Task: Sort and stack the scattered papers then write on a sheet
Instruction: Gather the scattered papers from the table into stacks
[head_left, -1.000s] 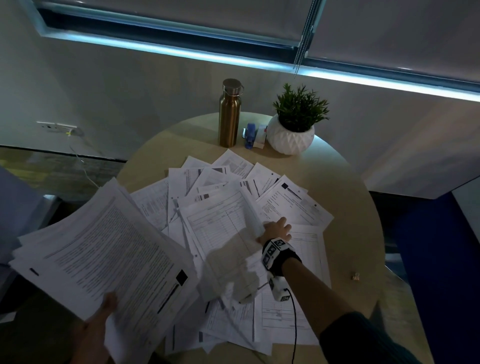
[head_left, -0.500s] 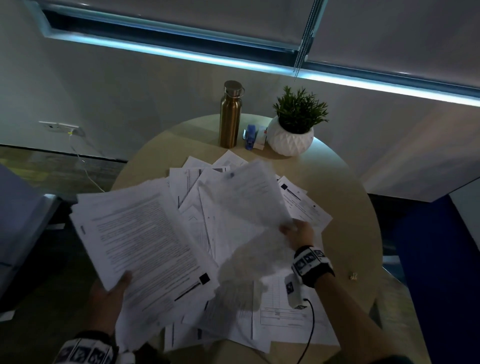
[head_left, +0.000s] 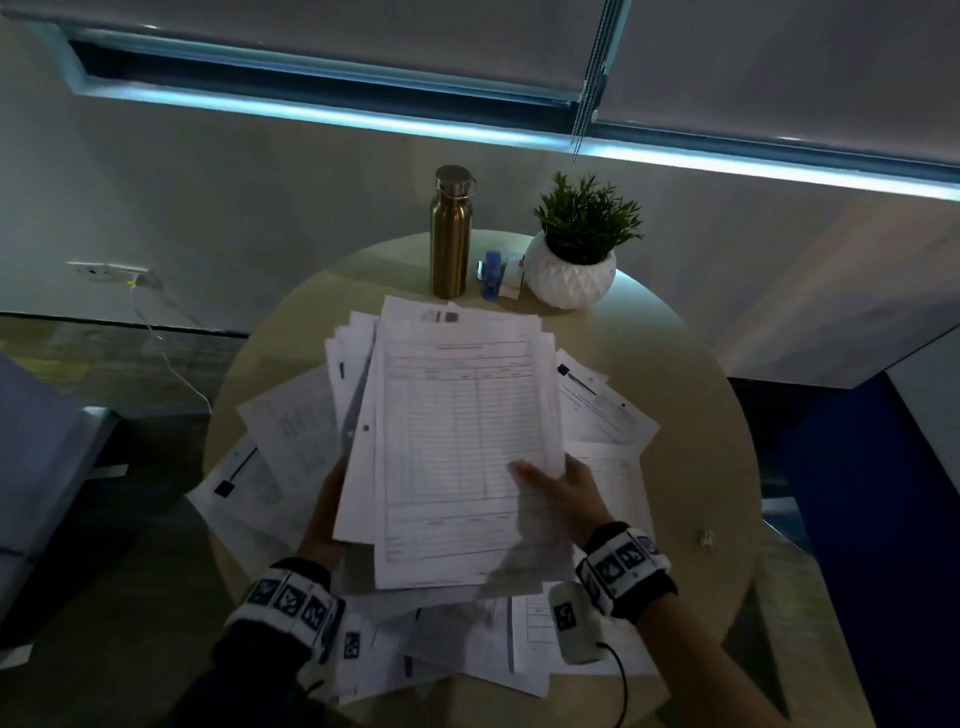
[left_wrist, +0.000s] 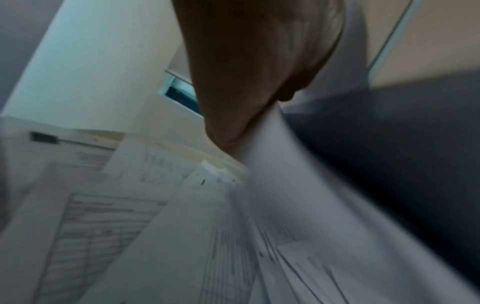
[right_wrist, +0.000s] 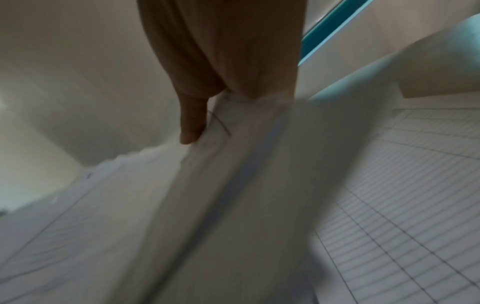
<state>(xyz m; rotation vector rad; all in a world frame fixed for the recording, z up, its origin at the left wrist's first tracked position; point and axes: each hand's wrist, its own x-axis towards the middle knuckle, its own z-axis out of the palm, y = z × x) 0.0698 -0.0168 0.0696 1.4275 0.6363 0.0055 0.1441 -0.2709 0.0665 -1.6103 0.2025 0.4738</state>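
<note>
Above the round table (head_left: 691, 395) I hold a thick stack of printed papers (head_left: 457, 426), a ruled form on top. My left hand (head_left: 324, 514) grips the stack's lower left edge from beneath; its fingers are hidden under the sheets. My right hand (head_left: 558, 491) pinches the lower right edge, thumb on top of the form. The left wrist view shows the left hand (left_wrist: 249, 86) against the paper edge (left_wrist: 285, 185). In the right wrist view the right hand (right_wrist: 207, 102) pinches the sheets (right_wrist: 233, 185). More loose papers (head_left: 602, 410) lie scattered on the table under the stack.
A gold metal bottle (head_left: 451, 234), a blue stapler (head_left: 491, 274) and a potted plant in a white pot (head_left: 571, 270) stand at the table's far edge. A small clip (head_left: 705, 537) lies near the right rim. A wall and window run behind the table.
The left hand brought its bundle from the left over the table's middle. The right hand lifted the form off the table and laid it on top; both hands now hold one stack.
</note>
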